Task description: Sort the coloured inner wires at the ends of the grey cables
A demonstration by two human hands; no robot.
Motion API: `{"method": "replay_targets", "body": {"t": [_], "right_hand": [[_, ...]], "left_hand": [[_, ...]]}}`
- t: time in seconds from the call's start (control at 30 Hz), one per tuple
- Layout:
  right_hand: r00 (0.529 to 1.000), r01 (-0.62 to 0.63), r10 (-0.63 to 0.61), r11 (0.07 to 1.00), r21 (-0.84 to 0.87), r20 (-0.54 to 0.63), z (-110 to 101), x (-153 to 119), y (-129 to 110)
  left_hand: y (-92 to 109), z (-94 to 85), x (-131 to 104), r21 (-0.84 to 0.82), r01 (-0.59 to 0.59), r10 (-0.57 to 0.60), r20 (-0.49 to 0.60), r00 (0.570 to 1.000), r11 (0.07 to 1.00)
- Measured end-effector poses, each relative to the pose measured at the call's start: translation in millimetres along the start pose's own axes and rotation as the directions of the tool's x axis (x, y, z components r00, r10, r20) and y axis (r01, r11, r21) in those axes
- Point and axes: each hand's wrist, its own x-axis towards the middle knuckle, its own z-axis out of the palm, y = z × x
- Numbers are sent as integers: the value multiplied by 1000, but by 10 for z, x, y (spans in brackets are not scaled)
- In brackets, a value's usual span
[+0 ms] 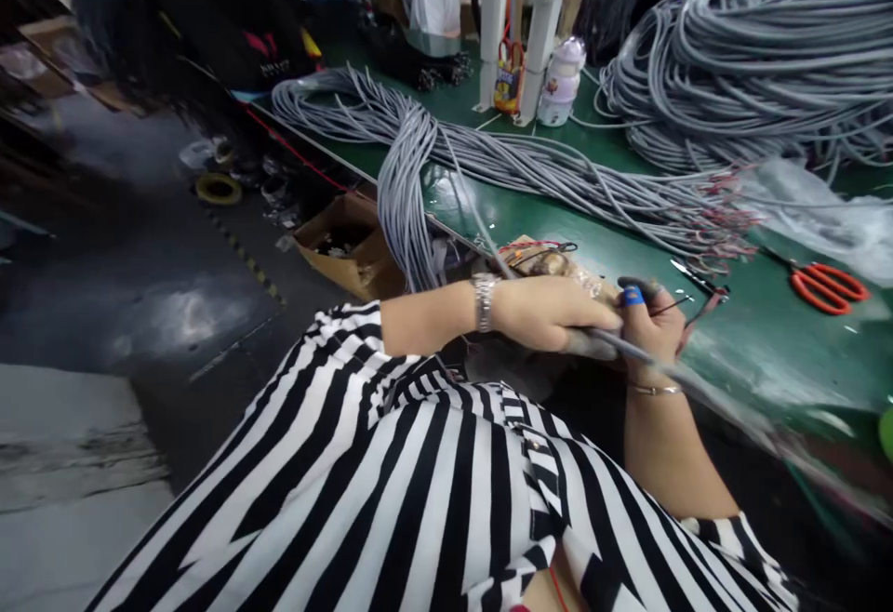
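Gray cable (642, 356) runs through the left grip (548, 312), fingers closed around it. One end trails back past the watch (485, 303) toward the cable bundle (502, 156), beyond the left grip; the other passes over the right grip (650, 328) and off to its right, blurred.

Right grip is right beside the left one, fingers curled, blue wrap (633, 296) on one digit. Can't tell if it's clenched on anything; a thin dark piece sticks out there, too small to ID.

Just right of the right grip: pointed tool (689, 277), contact unclear. Further right on the green tabletop (760, 342): orange-handled scissors (830, 288). Beyond the right grip: reddish wire ends (726, 212) of the bundle, clear plastic (823, 212), then a big cable coil (781, 45). Well left of the left grip, below tabletop level: open cardboard box (355, 268).
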Motion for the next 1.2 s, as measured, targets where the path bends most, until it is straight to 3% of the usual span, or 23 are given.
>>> {"method": "replay_targets", "body": {"t": [0.03, 0.13, 0.27, 0.37, 0.47, 0.57, 0.67, 0.77, 0.9, 1.0, 1.13, 1.2], "right_hand": [[1000, -4, 4, 1000, -5, -25, 3, -8, -1], [1000, -7, 6, 999, -38, -27, 0, -18, -4], [998, 68, -64, 981, -180, 27, -19, -16, -19], [988, 151, -151, 947, -285, 23, 34, -123, -103], [973, 228, -211, 945, -234, 97, 178, -392, -293], [870, 329, -260, 939, -101, 420, 350, -694, -537], [834, 347, -244, 929, -127, 494, 484, -838, -739], [806, 324, -169, 928, -185, 567, 574, -813, -856], [758, 258, -62, 943, -211, 649, 671, -746, -873], [744, 187, -29, 968, -167, 667, 737, -752, -797], [776, -13, 40, 999, -48, 630, 815, -794, -650], [770, -125, 85, 992, 19, 632, 808, -800, -576]], "left_hand": [[-92, 70, -168, -175, 81, -81, 8, 997, 981], [-373, 319, -795, -559, 276, -343, -15, 939, 782], [-622, 732, -1520, -711, 348, -598, -126, 791, 611], [-682, 983, -1724, -792, 345, -716, -159, 680, 503], [-716, 1105, -1692, -817, 361, -757, -133, 640, 449], [-768, 1147, -1597, -794, 398, -770, -134, 623, 460], [-834, 1194, -1542, -752, 426, -759, -148, 634, 503], [-897, 1250, -1536, -682, 468, -736, -152, 660, 561], [-918, 1273, -1521, -604, 509, -721, -164, 673, 613], [-875, 1253, -1414, -640, 453, -714, -223, 664, 621], [-815, 1234, -1180, -748, 283, -723, -357, 591, 601], [-811, 1221, -1115, -714, 261, -712, -451, 538, 650]]}}
